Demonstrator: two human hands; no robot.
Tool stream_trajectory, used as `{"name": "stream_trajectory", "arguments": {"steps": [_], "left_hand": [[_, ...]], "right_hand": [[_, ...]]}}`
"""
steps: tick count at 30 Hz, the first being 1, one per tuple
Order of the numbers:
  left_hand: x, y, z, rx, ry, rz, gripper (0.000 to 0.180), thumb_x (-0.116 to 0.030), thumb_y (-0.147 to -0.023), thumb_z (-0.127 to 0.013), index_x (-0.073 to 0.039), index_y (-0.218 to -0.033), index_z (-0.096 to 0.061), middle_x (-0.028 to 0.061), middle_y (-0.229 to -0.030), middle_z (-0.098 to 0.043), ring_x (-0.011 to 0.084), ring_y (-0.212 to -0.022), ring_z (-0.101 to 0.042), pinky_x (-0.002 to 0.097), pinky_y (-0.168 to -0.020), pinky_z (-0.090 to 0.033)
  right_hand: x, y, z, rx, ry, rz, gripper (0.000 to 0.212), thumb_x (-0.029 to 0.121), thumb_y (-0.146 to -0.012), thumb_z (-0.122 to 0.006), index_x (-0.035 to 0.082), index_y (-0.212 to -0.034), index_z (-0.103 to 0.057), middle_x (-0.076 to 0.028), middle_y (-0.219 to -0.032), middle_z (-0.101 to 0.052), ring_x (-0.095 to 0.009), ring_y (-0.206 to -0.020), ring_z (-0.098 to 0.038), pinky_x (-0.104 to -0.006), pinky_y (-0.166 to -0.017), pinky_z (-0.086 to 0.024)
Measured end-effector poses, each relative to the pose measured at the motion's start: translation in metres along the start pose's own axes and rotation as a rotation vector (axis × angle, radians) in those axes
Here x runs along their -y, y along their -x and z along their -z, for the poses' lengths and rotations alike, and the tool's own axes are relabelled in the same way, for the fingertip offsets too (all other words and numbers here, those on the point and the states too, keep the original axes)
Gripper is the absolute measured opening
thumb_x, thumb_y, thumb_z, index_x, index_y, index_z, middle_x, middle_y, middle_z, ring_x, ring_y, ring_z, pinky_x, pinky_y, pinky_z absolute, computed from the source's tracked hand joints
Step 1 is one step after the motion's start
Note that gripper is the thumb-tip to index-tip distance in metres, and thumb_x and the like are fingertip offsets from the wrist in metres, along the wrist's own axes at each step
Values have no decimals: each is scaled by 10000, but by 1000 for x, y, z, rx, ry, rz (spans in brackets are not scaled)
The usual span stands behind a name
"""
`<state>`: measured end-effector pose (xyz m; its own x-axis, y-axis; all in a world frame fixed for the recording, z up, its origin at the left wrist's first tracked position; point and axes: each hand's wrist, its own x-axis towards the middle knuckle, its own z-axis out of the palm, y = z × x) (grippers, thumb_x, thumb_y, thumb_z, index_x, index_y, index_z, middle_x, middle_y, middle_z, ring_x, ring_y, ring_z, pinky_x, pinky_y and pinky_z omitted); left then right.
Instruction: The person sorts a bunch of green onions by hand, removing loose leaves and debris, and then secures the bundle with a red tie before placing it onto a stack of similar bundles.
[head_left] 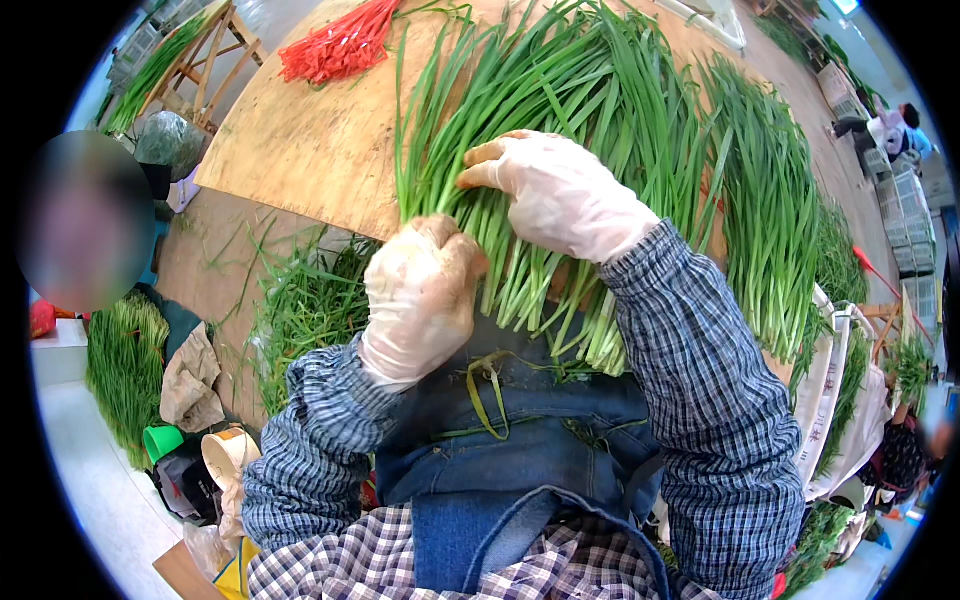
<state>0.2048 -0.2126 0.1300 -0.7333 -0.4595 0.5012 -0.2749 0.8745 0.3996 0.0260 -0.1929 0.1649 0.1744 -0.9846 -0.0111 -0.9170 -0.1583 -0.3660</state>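
Observation:
A thick heap of garlic chives (610,110), green-leaved with pale stem ends toward me, lies across the wooden board. My left hand (425,300), in a whitish stained glove, is closed in a fist around the lower ends of a few chives at the heap's left edge. Over the same stalks, a little farther up, my right hand (565,195) curls its gloved fingers onto the leaves. Its palm covers part of the heap, and what lies beneath it is hidden. A second pile of chives (765,210) rests to the right.
Red ties (340,42) lie on the board (300,150) at the far left. Loose greens (315,310) are below its near edge. More chives (125,370), a green cup (162,441) and another person stand at the left. White crates (908,225) line the right side.

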Motion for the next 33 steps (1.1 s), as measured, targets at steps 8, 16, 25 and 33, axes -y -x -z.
{"name": "stream_trajectory", "arguments": {"steps": [8, 16, 25, 33], "left_hand": [[17, 78, 76, 405, 402, 252, 78, -50, -711, -660, -23, -746, -596, 96, -754, -550, 270, -718, -555, 370, -646, -448], [58, 170, 100, 873, -467, 702, 224, -118, -777, -617, -2, -967, -650, 171, -861, -633, 290, -801, -613, 347, -713, -486], [-18, 58, 48, 394, 493, 813, 257, -206, -822, -666, 26, -920, -612, 116, -654, -627, 105, -571, -586, 251, -524, -474], [-16, 50, 10, 67, 279, 521, 168, -157, -860, -607, 9, -870, -627, 57, -537, -567, 86, -438, -509, 234, -422, -412]], "right_hand": [[-9, 9, -12, -43, 48, 45, 571, -56, -618, -444, 59, -1155, -598, -90, -1265, -532, -270, -1205, -457, -354, -1033, -340], [-5, 8, -11, -121, 97, 94, 447, -10, -722, -446, 54, -1136, -600, -101, -1248, -540, -263, -1181, -482, -364, -1008, -371], [0, 39, 20, -326, 56, 63, 414, -20, -740, -427, -5, -1127, -575, -177, -1207, -550, -307, -1165, -488, -367, -1006, -376], [-1, 103, 39, -464, -131, -84, 364, -23, -757, -516, 27, -1111, -588, -168, -1152, -575, -296, -1101, -539, -354, -953, -420]]}}
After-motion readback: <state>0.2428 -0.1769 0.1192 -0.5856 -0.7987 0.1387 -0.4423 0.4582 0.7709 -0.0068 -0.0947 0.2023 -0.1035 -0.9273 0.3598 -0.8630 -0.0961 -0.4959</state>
